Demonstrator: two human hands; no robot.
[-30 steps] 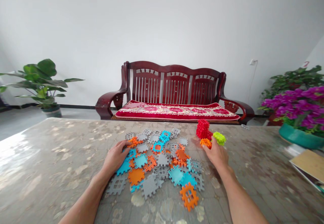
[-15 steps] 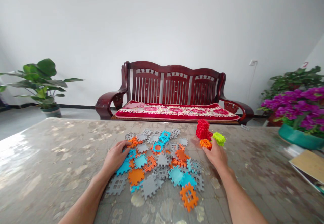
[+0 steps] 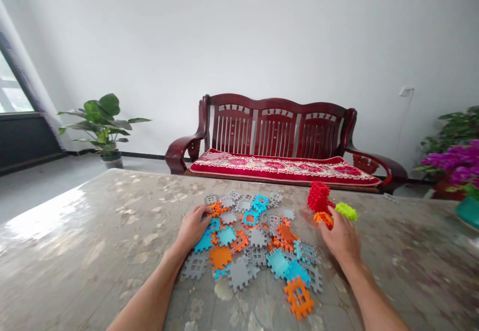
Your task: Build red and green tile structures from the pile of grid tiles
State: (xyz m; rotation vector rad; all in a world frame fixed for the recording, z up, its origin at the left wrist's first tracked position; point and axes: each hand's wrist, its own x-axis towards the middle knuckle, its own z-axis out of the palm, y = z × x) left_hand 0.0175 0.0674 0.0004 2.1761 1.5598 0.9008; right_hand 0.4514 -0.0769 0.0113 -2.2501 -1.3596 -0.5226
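My left hand (image 3: 193, 227) is at the left edge of a loose pile of interlocking plastic tiles, its fingertips closed at an orange tile (image 3: 217, 208). Blue tiles (image 3: 204, 242) lie just below those fingers. My right hand (image 3: 342, 236) is to the right of the pile, thumb and fingers closed around an orange tile stack (image 3: 323, 219). Right behind it stands a stack of red tiles (image 3: 318, 196), and lime-green tiles (image 3: 347, 212) lie beside the fingers. Grey tiles (image 3: 239, 273) and an orange window tile (image 3: 299, 298) lie at the pile's near side.
The pile lies on a patterned table (image 3: 123, 251) with a shiny cover. Beyond the table is a dark red wooden bench (image 3: 275, 126) with a red floral cushion (image 3: 277, 166). Purple flowers (image 3: 456, 164) in a teal pot (image 3: 469, 214) stand at the right edge.
The view has turned left, so everything appears farther right. My right hand's fingers have come closer around the orange tiles, near the red stack. My left hand stays at the same orange tile.
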